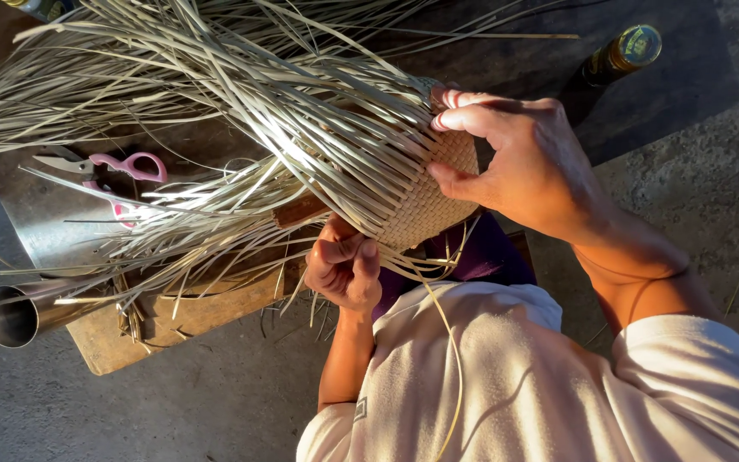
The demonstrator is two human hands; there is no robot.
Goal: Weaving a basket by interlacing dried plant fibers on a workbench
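A half-woven straw basket point(425, 201) lies on its side in front of me, its tightly plaited base toward my body. Long loose pale strips point(215, 94) fan out from it to the left and upward. My right hand point(523, 162) wraps over the woven part from the right, fingertips curled on its upper edge. My left hand point(344, 265) sits just below the basket, fingers closed around one thin strip that trails down over my white shirt.
Pink-handled scissors point(121, 171) lie on a metal sheet point(36, 214) at the left, partly under the strips. A shiny metal tube point(14, 312) rests at the lower left beside a wooden board point(190, 316). A dark bottle point(622, 53) stands at the upper right. Concrete floor surrounds everything.
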